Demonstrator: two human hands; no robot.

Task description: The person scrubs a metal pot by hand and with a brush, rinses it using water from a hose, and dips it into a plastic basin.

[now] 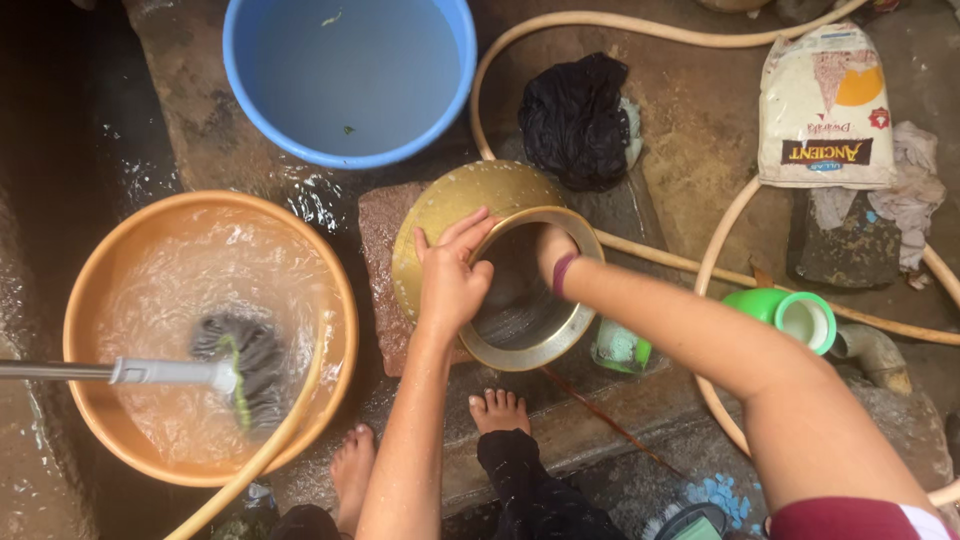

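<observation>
L hand (452, 283) grips rim of brass pot (455, 205), tilted on stone slab (380, 240). R hand (552, 252) reaches inside pot; grip can't be told. Orange basin (90, 300) w/ mop (245, 370) at left.

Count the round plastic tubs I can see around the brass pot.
2: a blue tub at the top, holding clear water, and an orange tub at left, holding soapy water and a mop head. Others may lie out of frame.

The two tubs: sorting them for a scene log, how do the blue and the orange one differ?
The blue tub holds still, clear water; the orange tub holds foamy, churning water. A mop head sits in the orange tub; the blue tub has only specks. Both are round and open.
</observation>
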